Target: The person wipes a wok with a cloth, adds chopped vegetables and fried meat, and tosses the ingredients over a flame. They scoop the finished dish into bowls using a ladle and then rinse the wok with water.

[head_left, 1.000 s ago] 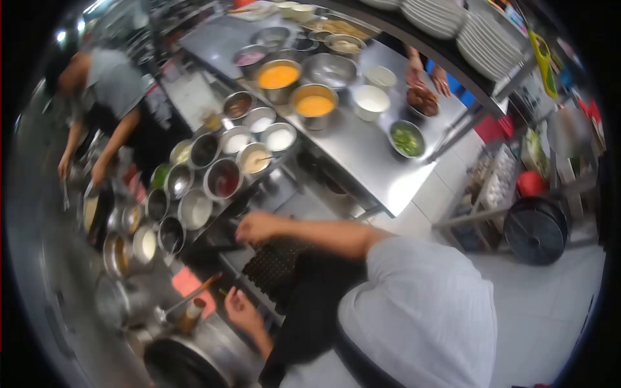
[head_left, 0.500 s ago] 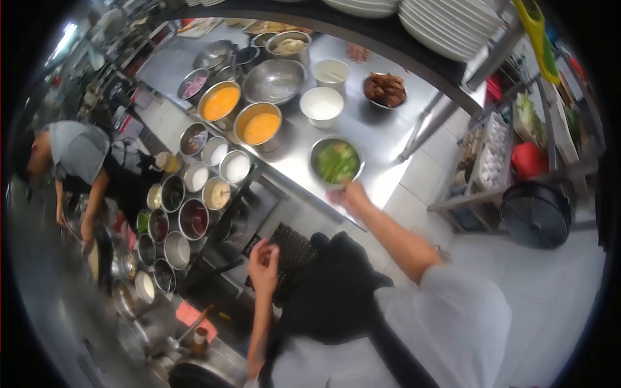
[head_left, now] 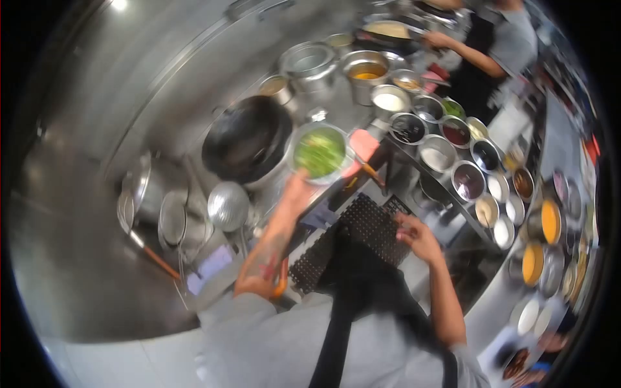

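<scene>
My left hand grips the near rim of a metal bowl of cut green vegetables. The bowl is held just right of a large dark wok, over the edge of the cooking counter. Its contents are blurred by motion. To the right, above a black perforated mat, my right hand is empty, its fingers loosely bent and apart. A pink cloth lies beside the bowl, with a wooden-handled tool by it.
A perforated ladle and strainers are at left. Metal pots stand behind the bowl. Several sauce containers fill the right counter. At upper right a co-worker's hand is on a pan handle; another person's hand shows at lower right.
The view has swung left from the steel prep table to the wok. The bowl of greens, earlier in my right hand at that table, is now in my left hand.
</scene>
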`<action>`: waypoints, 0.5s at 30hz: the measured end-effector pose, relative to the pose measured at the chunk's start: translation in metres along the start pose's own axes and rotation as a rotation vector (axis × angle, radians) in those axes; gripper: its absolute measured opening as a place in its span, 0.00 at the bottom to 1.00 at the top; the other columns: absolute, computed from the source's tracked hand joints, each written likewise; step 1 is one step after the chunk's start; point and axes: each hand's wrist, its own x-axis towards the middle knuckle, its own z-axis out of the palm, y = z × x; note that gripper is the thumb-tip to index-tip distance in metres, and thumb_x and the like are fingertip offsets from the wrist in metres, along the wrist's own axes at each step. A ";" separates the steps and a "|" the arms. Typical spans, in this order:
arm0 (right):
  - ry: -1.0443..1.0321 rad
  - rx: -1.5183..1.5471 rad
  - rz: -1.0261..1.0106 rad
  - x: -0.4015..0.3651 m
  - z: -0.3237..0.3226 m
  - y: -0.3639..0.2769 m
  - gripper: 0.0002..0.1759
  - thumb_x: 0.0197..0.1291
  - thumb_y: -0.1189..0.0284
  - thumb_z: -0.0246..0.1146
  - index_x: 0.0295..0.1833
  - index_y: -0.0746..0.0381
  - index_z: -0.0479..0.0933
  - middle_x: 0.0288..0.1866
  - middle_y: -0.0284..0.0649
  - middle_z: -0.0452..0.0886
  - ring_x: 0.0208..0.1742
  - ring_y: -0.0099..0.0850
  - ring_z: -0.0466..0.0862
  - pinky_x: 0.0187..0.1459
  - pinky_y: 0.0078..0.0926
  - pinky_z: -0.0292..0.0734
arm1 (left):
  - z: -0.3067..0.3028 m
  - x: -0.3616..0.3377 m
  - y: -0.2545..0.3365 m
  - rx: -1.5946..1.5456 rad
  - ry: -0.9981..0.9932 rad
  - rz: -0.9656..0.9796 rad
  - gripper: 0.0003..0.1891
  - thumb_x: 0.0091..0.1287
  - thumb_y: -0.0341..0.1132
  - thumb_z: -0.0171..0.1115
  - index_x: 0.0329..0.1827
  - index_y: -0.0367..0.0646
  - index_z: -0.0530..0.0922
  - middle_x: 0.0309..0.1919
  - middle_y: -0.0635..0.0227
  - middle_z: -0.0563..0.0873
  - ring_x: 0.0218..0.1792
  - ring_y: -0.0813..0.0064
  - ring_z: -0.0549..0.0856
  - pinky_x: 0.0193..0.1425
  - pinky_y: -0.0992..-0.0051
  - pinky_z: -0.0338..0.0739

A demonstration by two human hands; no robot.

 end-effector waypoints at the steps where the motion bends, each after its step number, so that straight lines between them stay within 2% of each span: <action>1: -0.031 -0.015 0.011 0.036 0.000 0.002 0.31 0.62 0.69 0.69 0.67 0.71 0.71 0.62 0.50 0.78 0.53 0.37 0.85 0.49 0.32 0.83 | -0.011 0.007 0.053 0.122 0.205 0.133 0.19 0.69 0.30 0.51 0.60 0.29 0.74 0.55 0.50 0.82 0.47 0.57 0.87 0.49 0.60 0.86; 2: 0.034 -0.380 -0.060 0.077 0.001 0.011 0.34 0.60 0.68 0.69 0.69 0.71 0.69 0.63 0.53 0.77 0.54 0.42 0.85 0.51 0.35 0.82 | -0.053 0.020 0.096 0.348 0.311 0.287 0.17 0.71 0.30 0.49 0.58 0.28 0.74 0.53 0.47 0.83 0.45 0.55 0.88 0.43 0.64 0.88; 3: 0.110 -0.742 -0.146 0.116 0.006 0.020 0.37 0.58 0.68 0.70 0.70 0.71 0.67 0.64 0.56 0.75 0.54 0.48 0.84 0.54 0.39 0.81 | -0.074 0.016 0.145 0.621 0.394 0.336 0.21 0.69 0.31 0.52 0.63 0.29 0.70 0.56 0.43 0.80 0.41 0.55 0.88 0.38 0.64 0.87; 4: 0.086 -0.752 -0.158 0.152 0.012 0.035 0.37 0.58 0.68 0.70 0.70 0.71 0.67 0.64 0.56 0.75 0.54 0.48 0.84 0.54 0.39 0.81 | -0.092 0.026 0.165 0.778 0.687 0.582 0.23 0.70 0.32 0.53 0.67 0.31 0.66 0.58 0.42 0.78 0.41 0.54 0.88 0.37 0.63 0.86; 5: 0.152 -0.881 -0.112 0.187 0.020 0.056 0.36 0.57 0.67 0.70 0.68 0.71 0.67 0.62 0.58 0.76 0.55 0.52 0.83 0.56 0.42 0.79 | -0.113 0.039 0.181 0.932 0.984 0.818 0.26 0.72 0.32 0.54 0.71 0.33 0.62 0.60 0.41 0.76 0.41 0.54 0.89 0.35 0.63 0.85; 6: 0.225 -1.004 -0.065 0.216 0.027 0.066 0.36 0.55 0.66 0.71 0.67 0.71 0.68 0.60 0.60 0.77 0.56 0.56 0.82 0.59 0.45 0.77 | -0.139 0.059 0.194 0.927 1.002 0.814 0.26 0.72 0.32 0.54 0.71 0.33 0.62 0.60 0.41 0.76 0.41 0.54 0.89 0.35 0.63 0.85; 7: 0.213 -1.007 -0.067 0.241 0.035 0.067 0.36 0.55 0.66 0.71 0.67 0.71 0.68 0.60 0.60 0.77 0.56 0.56 0.82 0.59 0.45 0.77 | -0.169 0.085 0.204 1.386 1.066 0.621 0.30 0.70 0.32 0.56 0.73 0.34 0.59 0.61 0.40 0.75 0.43 0.51 0.88 0.38 0.61 0.85; 8: 0.137 -0.997 0.137 0.261 0.044 0.070 0.32 0.56 0.66 0.70 0.62 0.71 0.69 0.58 0.59 0.79 0.56 0.56 0.82 0.58 0.46 0.77 | -0.195 0.106 0.211 1.839 1.084 0.375 0.34 0.68 0.32 0.58 0.75 0.35 0.55 0.61 0.39 0.74 0.45 0.48 0.88 0.41 0.60 0.85; 9: 0.061 -0.988 0.347 0.274 0.048 0.074 0.28 0.57 0.65 0.69 0.58 0.70 0.71 0.56 0.58 0.81 0.56 0.55 0.82 0.58 0.47 0.77 | -0.205 0.127 0.209 1.991 0.958 0.392 0.35 0.64 0.30 0.60 0.75 0.37 0.57 0.59 0.39 0.74 0.48 0.45 0.86 0.45 0.58 0.85; 10: 0.096 -1.048 0.319 0.284 0.051 0.082 0.21 0.58 0.63 0.68 0.48 0.68 0.73 0.47 0.57 0.85 0.54 0.57 0.83 0.56 0.49 0.77 | -0.212 0.143 0.220 2.029 0.972 0.442 0.36 0.64 0.30 0.59 0.76 0.39 0.56 0.60 0.40 0.74 0.48 0.43 0.86 0.48 0.56 0.84; 11: 0.082 -1.059 0.335 0.290 0.051 0.090 0.21 0.58 0.63 0.68 0.48 0.68 0.73 0.47 0.57 0.85 0.54 0.57 0.83 0.56 0.49 0.77 | -0.219 0.154 0.231 2.069 0.982 0.494 0.37 0.64 0.30 0.59 0.77 0.42 0.55 0.60 0.40 0.73 0.49 0.42 0.85 0.50 0.54 0.83; 13: 0.205 -0.937 0.251 0.298 0.063 0.045 0.20 0.59 0.62 0.66 0.46 0.68 0.76 0.43 0.59 0.85 0.53 0.59 0.83 0.53 0.50 0.78 | -0.203 0.149 0.271 2.070 0.999 0.582 0.33 0.65 0.28 0.56 0.75 0.42 0.59 0.58 0.43 0.75 0.45 0.46 0.87 0.46 0.56 0.85; 14: 0.188 -0.915 0.208 0.304 0.062 0.037 0.17 0.62 0.60 0.65 0.44 0.65 0.79 0.37 0.53 0.87 0.43 0.52 0.87 0.46 0.44 0.80 | -0.212 0.153 0.288 2.046 1.010 0.741 0.33 0.66 0.29 0.56 0.76 0.41 0.58 0.61 0.45 0.75 0.45 0.48 0.87 0.45 0.56 0.85; 15: 0.135 -0.638 0.243 0.302 0.065 0.026 0.16 0.63 0.60 0.65 0.44 0.63 0.79 0.35 0.46 0.86 0.35 0.43 0.85 0.38 0.38 0.79 | -0.220 0.157 0.300 2.027 1.041 0.809 0.34 0.66 0.30 0.57 0.76 0.42 0.57 0.63 0.47 0.74 0.46 0.48 0.87 0.45 0.56 0.85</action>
